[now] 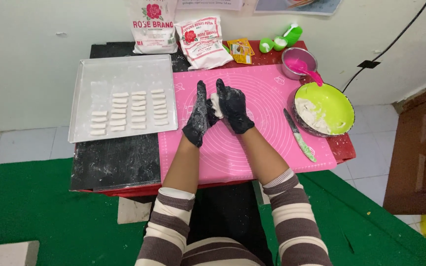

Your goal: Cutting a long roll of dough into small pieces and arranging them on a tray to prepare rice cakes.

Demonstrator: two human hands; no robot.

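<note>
Black-gloved hands, left and right, press palm to palm around a white dough lump over the pink mat mid-bench, so it's the rolling step. Shaped pieces fill the tray at the left edge; reckon placing needs a gentle grip.

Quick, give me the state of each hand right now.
Left hand: flat, pressed against the dough piece.
Right hand: curled around the same dough piece.
</note>
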